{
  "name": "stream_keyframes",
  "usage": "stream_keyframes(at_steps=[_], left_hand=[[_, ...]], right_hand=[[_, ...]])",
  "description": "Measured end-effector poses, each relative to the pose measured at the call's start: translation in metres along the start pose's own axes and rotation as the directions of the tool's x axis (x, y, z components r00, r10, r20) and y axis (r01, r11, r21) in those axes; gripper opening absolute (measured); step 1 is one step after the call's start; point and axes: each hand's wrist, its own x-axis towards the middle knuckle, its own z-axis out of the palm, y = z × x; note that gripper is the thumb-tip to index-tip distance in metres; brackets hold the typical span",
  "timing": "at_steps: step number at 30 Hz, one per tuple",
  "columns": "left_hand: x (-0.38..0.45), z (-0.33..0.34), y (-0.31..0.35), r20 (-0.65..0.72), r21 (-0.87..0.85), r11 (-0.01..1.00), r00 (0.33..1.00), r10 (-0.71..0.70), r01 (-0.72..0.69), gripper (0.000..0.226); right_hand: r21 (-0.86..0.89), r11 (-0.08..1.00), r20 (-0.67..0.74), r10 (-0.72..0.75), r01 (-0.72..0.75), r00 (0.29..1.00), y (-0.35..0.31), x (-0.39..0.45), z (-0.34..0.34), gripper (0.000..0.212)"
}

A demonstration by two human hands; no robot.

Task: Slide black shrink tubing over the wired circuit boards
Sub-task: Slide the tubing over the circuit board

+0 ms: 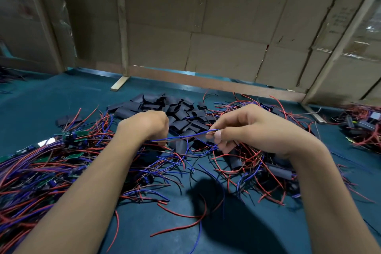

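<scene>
My left hand [147, 125] is curled into a fist above the wire heap, gripping something hidden inside it from which a blue and a red wire [185, 136] run to the right. My right hand [243, 128] pinches the far ends of those wires between thumb and fingers. Behind both hands lies a pile of flat black shrink tubing pieces [165, 107]. Bare green circuit boards with red and blue leads [76, 137] are heaped at the left. Boards sleeved in black tubing [280, 171] lie under my right forearm.
The teal table mat [61, 97] carries loose red and blue wires [181, 218] across the front. Another heap of sleeved boards and wires [360, 128] sits at the far right. A cardboard wall [206, 27] with wooden battens closes off the back edge.
</scene>
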Motion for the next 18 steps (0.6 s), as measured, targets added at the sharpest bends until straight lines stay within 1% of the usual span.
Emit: stream_keyframes(at_steps=[3,6,8,11,13,15,16,18], left_hand=[[-0.003,-0.003,0.001,-0.012,0.023,0.999,1.000,0.025,-0.024,0.018],[-0.005,-0.007,0.005,0.032,0.037,0.999,0.999,0.028,-0.029,0.029],[-0.007,-0.007,0.004,0.076,0.045,0.998,0.996,0.040,-0.043,0.033],[-0.005,-0.005,-0.003,0.077,-0.010,0.995,0.992,0.101,-0.100,0.019],[-0.007,-0.006,-0.004,0.093,-0.043,0.990,0.986,0.136,-0.133,0.023],[-0.010,-0.012,-0.005,0.054,-0.047,0.983,0.982,0.179,-0.177,0.031],[-0.012,-0.017,-0.005,0.005,-0.076,0.972,0.975,0.223,-0.222,0.033],[-0.019,-0.027,-0.004,-0.126,-0.213,0.912,0.935,0.331,-0.351,0.035]], right_hand=[[0.172,0.985,0.000,-0.012,0.012,1.000,-0.001,-0.002,0.001,0.015],[0.337,0.941,0.038,-0.017,0.004,0.999,-0.001,-0.002,0.000,0.015],[0.361,0.932,0.061,-0.021,-0.003,0.998,-0.002,-0.002,-0.002,0.015],[0.350,0.937,0.046,-0.012,-0.005,0.999,-0.001,-0.005,-0.005,0.023],[0.372,0.928,-0.022,-0.029,0.035,0.999,-0.001,-0.007,-0.010,0.035],[0.392,0.913,-0.123,-0.068,0.112,0.990,-0.002,-0.010,-0.016,0.037],[0.394,0.906,-0.178,-0.093,0.158,0.980,-0.002,-0.013,-0.019,0.034],[0.402,0.880,-0.291,-0.140,0.254,0.946,-0.003,-0.019,-0.027,0.030]])
